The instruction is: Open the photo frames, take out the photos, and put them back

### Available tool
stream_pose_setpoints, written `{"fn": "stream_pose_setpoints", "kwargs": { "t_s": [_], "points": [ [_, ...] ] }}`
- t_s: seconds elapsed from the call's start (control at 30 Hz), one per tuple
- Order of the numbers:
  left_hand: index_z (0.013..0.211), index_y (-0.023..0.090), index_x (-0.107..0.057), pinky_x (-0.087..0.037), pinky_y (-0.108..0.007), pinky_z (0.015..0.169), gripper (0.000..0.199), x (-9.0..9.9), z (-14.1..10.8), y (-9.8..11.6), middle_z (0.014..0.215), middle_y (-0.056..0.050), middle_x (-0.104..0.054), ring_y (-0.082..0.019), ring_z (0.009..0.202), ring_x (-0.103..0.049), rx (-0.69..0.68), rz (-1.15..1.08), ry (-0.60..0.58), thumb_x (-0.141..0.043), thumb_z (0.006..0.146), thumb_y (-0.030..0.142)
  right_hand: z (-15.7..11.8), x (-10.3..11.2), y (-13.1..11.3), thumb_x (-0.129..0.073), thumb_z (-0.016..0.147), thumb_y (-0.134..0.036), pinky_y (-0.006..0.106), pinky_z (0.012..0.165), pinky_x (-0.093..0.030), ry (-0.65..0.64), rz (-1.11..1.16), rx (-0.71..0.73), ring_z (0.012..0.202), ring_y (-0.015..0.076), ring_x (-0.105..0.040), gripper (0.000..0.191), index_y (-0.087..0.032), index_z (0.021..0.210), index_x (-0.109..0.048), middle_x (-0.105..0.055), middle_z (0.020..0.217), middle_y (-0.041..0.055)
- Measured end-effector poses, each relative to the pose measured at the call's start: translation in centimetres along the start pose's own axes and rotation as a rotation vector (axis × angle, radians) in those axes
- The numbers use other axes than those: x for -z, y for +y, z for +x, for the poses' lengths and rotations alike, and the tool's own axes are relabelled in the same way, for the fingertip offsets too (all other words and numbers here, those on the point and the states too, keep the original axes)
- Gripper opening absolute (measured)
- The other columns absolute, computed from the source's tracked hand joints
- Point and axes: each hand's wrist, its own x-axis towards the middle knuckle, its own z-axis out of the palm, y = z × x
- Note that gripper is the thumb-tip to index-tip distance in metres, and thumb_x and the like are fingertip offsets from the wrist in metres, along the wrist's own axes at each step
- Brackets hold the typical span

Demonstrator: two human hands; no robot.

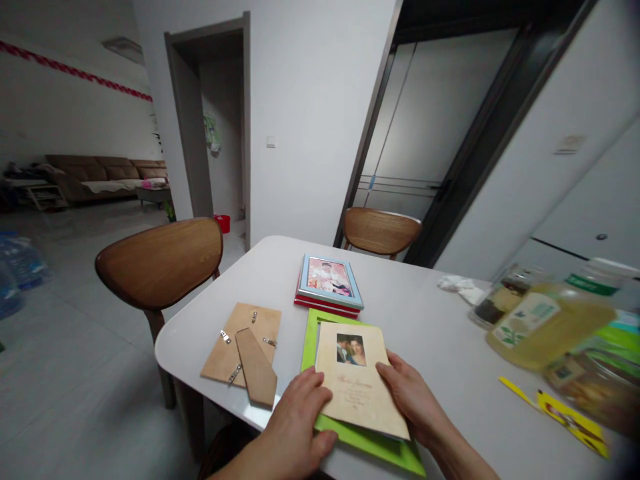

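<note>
A cream card [353, 393] with a small photo of two people and printed script lies slightly askew over a lime-green picture frame [311, 337]. My right hand [413, 393] grips the card's right edge, thumb on top; its other fingers are partly hidden beneath. At the lower left, my left hand [303, 417] bends its fingers over the frame's side against the card's left edge, the thumb near the frame's bottom rail. To the left rests a brown frame backing board [233, 333] with metal clips and a fold-out stand leg [256, 373].
Behind the green frame, a light blue picture frame [327, 280] tops a stack with red edges. On the white table's [410, 300] right side are an oil bottle [555, 320], glass jars [510, 293], crumpled tissue [460, 287] and a yellow packet [573, 420]. Wooden chairs [163, 260] stand around.
</note>
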Motion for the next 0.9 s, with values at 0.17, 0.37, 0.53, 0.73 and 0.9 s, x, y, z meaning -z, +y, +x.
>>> {"fn": "stream_pose_setpoints", "kwargs": {
  "t_s": [0.17, 0.37, 0.53, 0.73, 0.9],
  "points": [
    [0.112, 0.013, -0.043, -0.025, -0.041, 0.100, 0.050, -0.4, -0.1, -1.0, 0.129, -0.012, -0.036, -0.023, 0.122, -0.025, -0.055, 0.109, 0.005, -0.056, 0.064, 0.017, 0.7, -0.4, 0.4, -0.033, 0.071, -0.027, 0.029, 0.053, -0.046, 0.018, -0.109, 0.063, 0.064, 0.0190, -0.062, 0.050, -0.012, 0.118, -0.037, -0.066, 0.080, 0.0081],
    [0.113, 0.011, -0.043, -0.028, -0.043, 0.098, 0.048, -0.8, -0.2, -1.0, 0.130, -0.014, -0.035, -0.026, 0.121, -0.026, -0.100, 0.229, -0.015, -0.055, 0.068, 0.024, 1.5, 0.2, 0.4, -0.033, 0.073, -0.030, 0.029, 0.070, -0.042, 0.206, -0.834, 0.275, 0.081, 0.0198, -0.058, 0.039, -0.012, 0.103, -0.050, -0.062, 0.094, 0.0122],
    [0.111, 0.011, -0.047, -0.029, -0.045, 0.097, 0.045, -0.2, 0.1, -0.2, 0.127, -0.014, -0.040, -0.028, 0.120, -0.029, -0.072, 0.290, -0.053, -0.053, 0.070, 0.027, 1.2, -0.1, 0.4, -0.029, 0.076, -0.043, 0.034, 0.060, -0.040, 0.302, -1.315, 0.190, 0.071, 0.0235, -0.058, 0.043, -0.013, 0.093, -0.055, -0.060, 0.083, 0.0144],
    [0.108, 0.011, -0.049, -0.028, -0.044, 0.097, 0.043, 0.2, -0.1, 0.7, 0.124, -0.014, -0.043, -0.027, 0.119, -0.031, -0.056, 0.269, -0.061, -0.054, 0.067, 0.023, 1.5, -0.1, 0.6, -0.037, 0.072, -0.045, 0.034, 0.058, -0.040, 0.308, -1.386, 0.182, 0.070, 0.0242, -0.058, 0.042, -0.014, 0.096, -0.052, -0.059, 0.082, 0.0126],
    [0.120, 0.015, -0.038, -0.024, -0.044, 0.099, 0.053, 3.1, -1.9, -1.3, 0.133, -0.012, -0.031, -0.025, 0.123, -0.023, -0.134, 0.300, 0.042, -0.052, 0.069, 0.023, 0.8, -1.6, 0.2, -0.035, 0.075, -0.042, 0.033, 0.063, -0.040, 0.278, -1.225, 0.319, 0.077, 0.0229, -0.056, 0.045, -0.016, 0.111, -0.047, -0.057, 0.096, 0.0116]
  ]
}}
